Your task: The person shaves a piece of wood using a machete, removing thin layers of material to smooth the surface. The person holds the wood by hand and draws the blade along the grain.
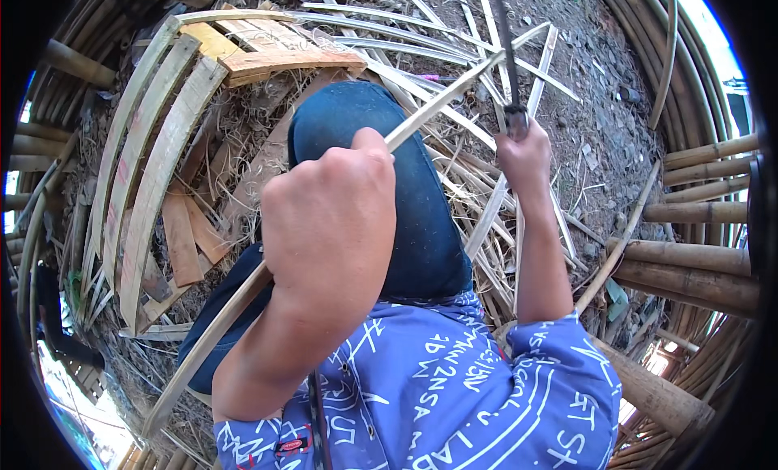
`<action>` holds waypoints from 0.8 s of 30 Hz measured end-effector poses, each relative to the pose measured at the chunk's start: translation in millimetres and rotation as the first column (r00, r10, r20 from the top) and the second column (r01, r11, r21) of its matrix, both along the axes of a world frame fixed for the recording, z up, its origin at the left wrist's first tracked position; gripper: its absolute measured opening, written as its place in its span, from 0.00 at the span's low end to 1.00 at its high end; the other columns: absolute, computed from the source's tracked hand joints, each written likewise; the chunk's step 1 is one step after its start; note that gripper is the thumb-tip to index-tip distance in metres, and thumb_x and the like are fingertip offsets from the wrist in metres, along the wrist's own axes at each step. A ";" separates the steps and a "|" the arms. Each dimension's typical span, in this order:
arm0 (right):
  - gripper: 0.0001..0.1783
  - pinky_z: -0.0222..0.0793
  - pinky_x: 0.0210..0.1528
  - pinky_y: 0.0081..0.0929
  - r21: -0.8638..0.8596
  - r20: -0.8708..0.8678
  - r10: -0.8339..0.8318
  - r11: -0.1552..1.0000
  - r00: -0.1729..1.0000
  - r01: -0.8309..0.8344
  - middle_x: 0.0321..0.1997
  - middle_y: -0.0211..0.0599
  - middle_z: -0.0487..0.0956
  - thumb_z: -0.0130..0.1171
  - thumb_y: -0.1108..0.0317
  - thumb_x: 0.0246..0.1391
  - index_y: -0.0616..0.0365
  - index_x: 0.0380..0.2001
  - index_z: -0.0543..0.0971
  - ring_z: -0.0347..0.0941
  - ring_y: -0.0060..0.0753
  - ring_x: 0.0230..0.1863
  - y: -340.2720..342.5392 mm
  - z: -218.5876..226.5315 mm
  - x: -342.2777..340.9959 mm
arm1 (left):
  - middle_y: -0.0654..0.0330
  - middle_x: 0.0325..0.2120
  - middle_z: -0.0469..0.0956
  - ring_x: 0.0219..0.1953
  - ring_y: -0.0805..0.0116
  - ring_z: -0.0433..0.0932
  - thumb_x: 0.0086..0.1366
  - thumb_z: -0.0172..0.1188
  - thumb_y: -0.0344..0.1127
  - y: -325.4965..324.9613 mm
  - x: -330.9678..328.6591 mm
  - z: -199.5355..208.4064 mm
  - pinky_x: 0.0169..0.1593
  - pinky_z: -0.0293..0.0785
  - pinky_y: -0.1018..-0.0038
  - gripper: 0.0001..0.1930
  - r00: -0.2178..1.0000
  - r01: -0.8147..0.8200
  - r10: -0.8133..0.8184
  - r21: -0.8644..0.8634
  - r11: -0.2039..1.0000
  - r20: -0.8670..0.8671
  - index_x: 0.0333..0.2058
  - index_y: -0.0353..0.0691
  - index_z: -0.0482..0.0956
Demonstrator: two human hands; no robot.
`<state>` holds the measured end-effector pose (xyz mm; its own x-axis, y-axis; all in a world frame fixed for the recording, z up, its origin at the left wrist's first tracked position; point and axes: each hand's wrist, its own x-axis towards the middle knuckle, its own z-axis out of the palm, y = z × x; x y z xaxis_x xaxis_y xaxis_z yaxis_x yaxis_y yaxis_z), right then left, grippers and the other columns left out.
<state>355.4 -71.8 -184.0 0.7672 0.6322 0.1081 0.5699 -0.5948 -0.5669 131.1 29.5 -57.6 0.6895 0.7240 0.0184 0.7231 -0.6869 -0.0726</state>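
My left hand (331,207) is closed in a fist around a long, pale split bamboo strip (444,97). The strip slants across my view, from beyond my knee at the upper right down past my left forearm. My right hand (523,152), off to the right, grips the handle of a long, narrow, dark-bladed knife (506,44). Its blade points away from me, close beside the strip's far end; I cannot tell whether they touch. Between the two hands my bent knee (365,146) sits in blue jeans.
A slatted wooden frame (166,113) stands at the left. Many loose bamboo strips (389,44) and shavings lie on the ground ahead and under my leg. Stacked bamboo poles (689,263) line the right side, and more poles (77,63) are at the left.
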 end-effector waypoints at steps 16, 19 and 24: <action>0.06 0.69 0.35 0.44 -0.035 -0.076 0.135 0.990 0.988 -0.138 0.24 0.53 0.77 0.54 0.71 0.41 0.59 0.26 0.75 0.75 0.57 0.32 21.0 7.6 -13.6 | 0.60 0.15 0.77 0.20 0.62 0.80 0.65 0.52 0.47 0.5 -3.6 1.5 0.23 0.75 0.70 0.14 0.999 0.003 -0.004 -0.016 1.000 -0.053 0.27 0.45 0.73; 0.05 0.70 0.37 0.49 -0.056 0.002 0.126 0.991 0.992 -0.125 0.26 0.53 0.78 0.54 0.70 0.41 0.58 0.24 0.75 0.75 0.59 0.33 19.9 -6.2 -8.8 | 0.59 0.15 0.77 0.20 0.61 0.80 0.65 0.53 0.48 -0.6 -3.4 3.2 0.23 0.75 0.70 0.14 0.999 -0.004 0.002 -0.036 0.999 -0.050 0.27 0.44 0.72; 0.05 0.70 0.36 0.49 -0.062 0.027 0.156 0.986 0.987 -0.155 0.24 0.52 0.78 0.55 0.68 0.40 0.57 0.22 0.75 0.75 0.59 0.32 19.3 -13.9 -5.2 | 0.59 0.15 0.77 0.20 0.61 0.80 0.64 0.54 0.48 -3.0 -10.4 6.6 0.23 0.74 0.69 0.14 0.999 0.012 -0.013 -0.021 1.000 -0.050 0.27 0.44 0.72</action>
